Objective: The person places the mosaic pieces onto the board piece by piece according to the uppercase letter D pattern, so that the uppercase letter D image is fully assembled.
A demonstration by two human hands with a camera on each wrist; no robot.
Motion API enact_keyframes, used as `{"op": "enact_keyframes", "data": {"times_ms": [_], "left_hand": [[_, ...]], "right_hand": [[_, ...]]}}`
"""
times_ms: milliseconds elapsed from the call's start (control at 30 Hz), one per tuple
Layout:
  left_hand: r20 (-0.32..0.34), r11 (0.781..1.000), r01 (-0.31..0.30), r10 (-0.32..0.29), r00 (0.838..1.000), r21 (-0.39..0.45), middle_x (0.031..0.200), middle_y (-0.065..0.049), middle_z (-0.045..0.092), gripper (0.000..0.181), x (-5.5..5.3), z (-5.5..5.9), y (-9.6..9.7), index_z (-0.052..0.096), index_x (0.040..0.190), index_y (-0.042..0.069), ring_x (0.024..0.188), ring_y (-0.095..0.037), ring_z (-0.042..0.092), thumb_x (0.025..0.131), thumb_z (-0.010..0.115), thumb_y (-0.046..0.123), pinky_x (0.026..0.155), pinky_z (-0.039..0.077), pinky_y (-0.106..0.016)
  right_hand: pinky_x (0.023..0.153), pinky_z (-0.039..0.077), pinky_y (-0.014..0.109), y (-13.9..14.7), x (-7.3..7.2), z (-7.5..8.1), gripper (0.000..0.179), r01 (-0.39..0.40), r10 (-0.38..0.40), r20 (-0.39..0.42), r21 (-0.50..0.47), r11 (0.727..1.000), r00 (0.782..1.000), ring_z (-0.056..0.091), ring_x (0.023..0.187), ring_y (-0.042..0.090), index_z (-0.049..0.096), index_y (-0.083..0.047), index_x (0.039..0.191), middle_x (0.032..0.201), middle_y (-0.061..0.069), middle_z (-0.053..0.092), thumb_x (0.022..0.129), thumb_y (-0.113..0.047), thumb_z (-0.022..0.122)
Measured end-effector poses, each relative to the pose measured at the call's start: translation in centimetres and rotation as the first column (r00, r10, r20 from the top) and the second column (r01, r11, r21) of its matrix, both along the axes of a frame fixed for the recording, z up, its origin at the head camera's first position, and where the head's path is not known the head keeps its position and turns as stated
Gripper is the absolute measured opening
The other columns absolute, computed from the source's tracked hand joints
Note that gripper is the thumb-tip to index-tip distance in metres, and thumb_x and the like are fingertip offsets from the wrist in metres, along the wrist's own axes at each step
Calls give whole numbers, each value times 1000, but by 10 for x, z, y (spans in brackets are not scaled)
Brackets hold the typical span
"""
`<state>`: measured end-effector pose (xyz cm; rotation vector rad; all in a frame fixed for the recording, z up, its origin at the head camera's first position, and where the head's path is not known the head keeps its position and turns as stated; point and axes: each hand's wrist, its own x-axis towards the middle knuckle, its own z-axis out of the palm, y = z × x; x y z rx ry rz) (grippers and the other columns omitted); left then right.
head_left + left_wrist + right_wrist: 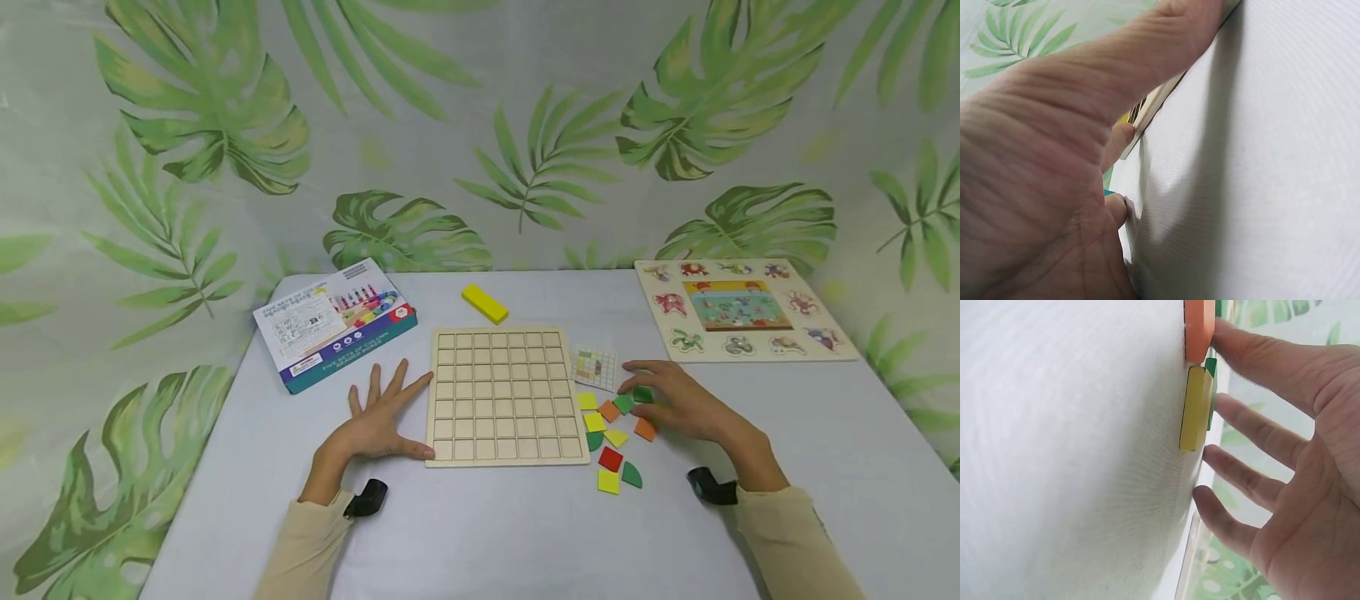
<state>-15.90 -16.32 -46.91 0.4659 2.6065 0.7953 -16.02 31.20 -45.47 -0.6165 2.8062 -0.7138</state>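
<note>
A square wooden grid board (pixel 507 396) lies flat on the table. My left hand (pixel 378 421) is spread at its left side, thumb and index fingertip touching the edge; the left wrist view shows the palm (pixel 1041 187) close up. To the board's right, loose coloured tiles lie scattered: yellow, orange, green and a red one (pixel 611 459). My right hand (pixel 678 404) hovers low over them, thumb and fingers apart around a green tile (pixel 642 394). The right wrist view shows its fingers (pixel 1254 431) loosely extended beside an orange tile (pixel 1199 331) and a yellow tile (pixel 1193 409).
A small printed pattern card (pixel 595 367) lies between the board and my right hand. At back left is a beaded-toy box (pixel 334 325). A yellow block (pixel 484 304) lies behind the board. A wooden sea-animal puzzle (pixel 745 311) sits at back right, before a leaf-patterned cloth.
</note>
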Motion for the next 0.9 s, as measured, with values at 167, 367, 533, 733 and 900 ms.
{"op": "enact_keyframes", "data": {"times_ms": [167, 367, 533, 733, 900], "left_hand": [[-8, 1000, 5, -5, 1000, 7, 169, -16, -7, 120, -1, 0, 0, 25, 160, 27, 147, -49, -27, 64, 90, 54, 106, -21, -76], [-7, 1000, 0, 0, 1000, 0, 169, -16, -7, 119, -1, 1, 0, 25, 160, 27, 147, -49, -27, 64, 90, 54, 107, -20, -76], [-4, 1000, -5, 5, 1000, 5, 169, -16, -7, 119, 0, 1, -1, 25, 160, 27, 147, -49, -27, 64, 90, 54, 107, -20, -76], [-6, 1000, -6, 6, 1000, 15, 169, -15, -7, 119, 0, 0, 0, 25, 160, 27, 147, -49, -27, 64, 90, 53, 106, -20, -77], [-7, 1000, -11, 11, 1000, 22, 169, -16, -7, 121, 0, -1, -1, 26, 160, 27, 147, -48, -28, 62, 91, 54, 107, -21, -75]], "right_hand": [[111, 31, 66, -1, 0, 2, 21, 23, -23, 3, 29, 999, 1000, 40, 135, 45, 72, -15, 110, 143, 21, 54, 89, -16, 76], [107, 39, 63, -3, -4, 10, 24, 11, -10, -7, 83, 997, 1000, 51, 127, 41, 71, -12, 111, 131, 16, 64, 89, -19, 76], [100, 48, 58, -6, -9, 17, 31, 19, -20, 6, 75, 997, 1000, 62, 113, 34, 69, -7, 116, 117, 10, 70, 89, -18, 77], [97, 51, 55, -11, -15, 20, 32, -7, 7, -12, 48, 999, 1000, 66, 104, 27, 68, -5, 119, 111, 7, 73, 90, -16, 75], [94, 53, 53, -19, -19, 23, 31, -23, 24, -20, 37, 999, 1000, 67, 101, 25, 69, -6, 119, 111, 6, 73, 91, -16, 74]]}}
